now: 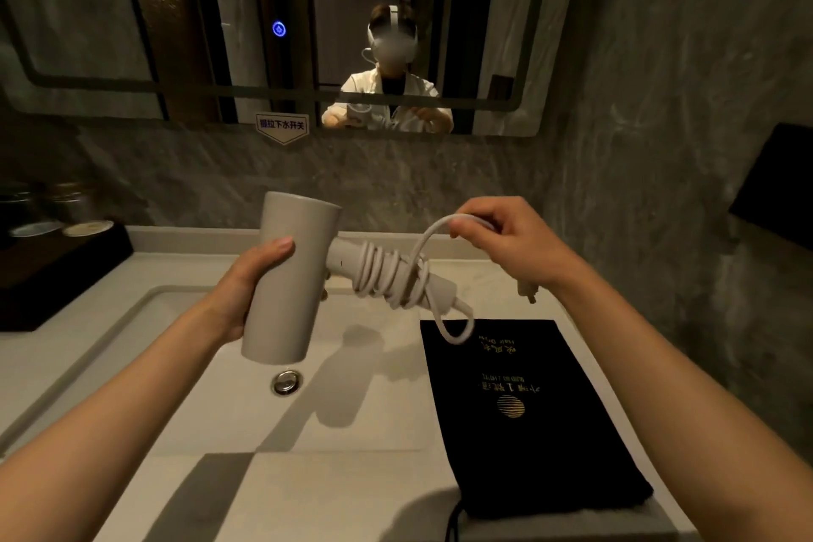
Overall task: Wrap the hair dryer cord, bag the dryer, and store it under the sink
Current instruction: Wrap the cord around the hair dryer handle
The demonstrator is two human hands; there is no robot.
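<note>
Your left hand (pixel 259 277) grips the dryer (pixel 290 273) by its barrel, holding it above the sink (pixel 184 365) so the handle juts out to the right and stays free for winding. Several turns of cord (pixel 387 273) already sit tight around that handle, with a small loop hanging off its end over the top of the bag (pixel 519 414).

Your right hand (pixel 506 238) is closed on the free run of cord, pinched between thumb and fingers and lifted above the handle, which keeps the line taut for another turn. The plug (pixel 528 290) seems to dangle below your right wrist, though it is small and dim, so only a short tail looks left to wrap.

The black bag lies flat on the counter (pixel 352 497) just right of the sink, within easy reach of that hand once the cord is secured. Bagging and storing are not yet begun.
</note>
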